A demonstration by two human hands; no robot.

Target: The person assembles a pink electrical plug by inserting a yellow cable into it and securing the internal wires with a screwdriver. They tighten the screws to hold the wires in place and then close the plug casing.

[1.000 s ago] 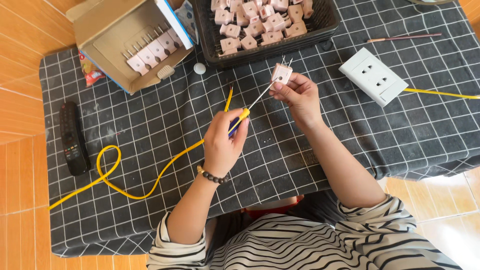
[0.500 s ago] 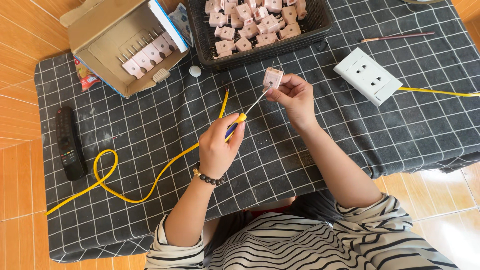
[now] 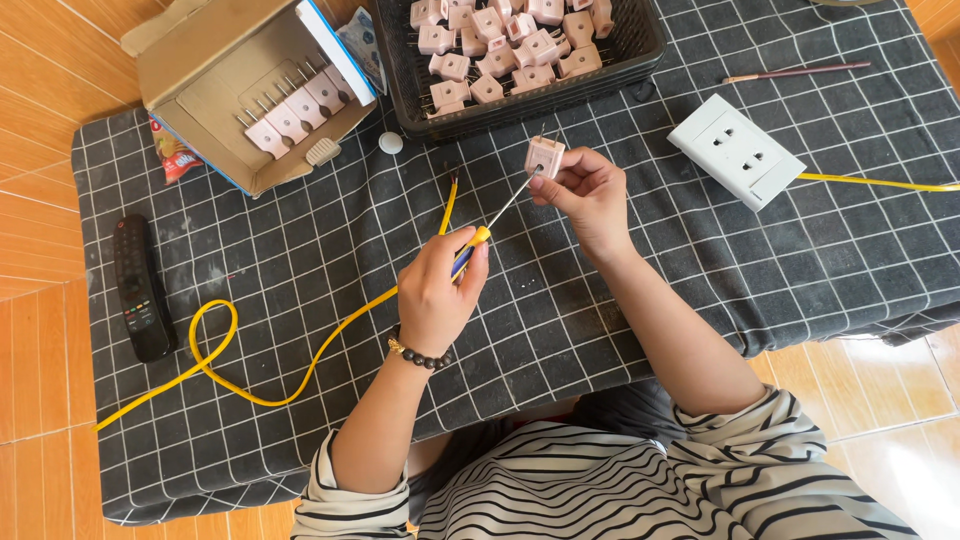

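Dark checked cloth (image 3: 300, 250) covers a low table on an orange tiled floor. Just below the black basket (image 3: 650, 40), the right hand (image 3: 590, 195) pinches one pink plug (image 3: 545, 157), and the left hand (image 3: 440, 290) is closed round a screwdriver (image 3: 490, 225) whose tip touches that plug. So this plug looks half done. Inside the basket lie many more pink plugs (image 3: 500, 40), likely waiting. Left of the basket, a cardboard box (image 3: 200, 70) holds a neat row of plugs (image 3: 290, 115), probably finished. A yellow cable (image 3: 250, 350) loops below and left of the basket, a white socket block (image 3: 735, 150) sits to its right, and a black remote (image 3: 138, 285) lies far left.
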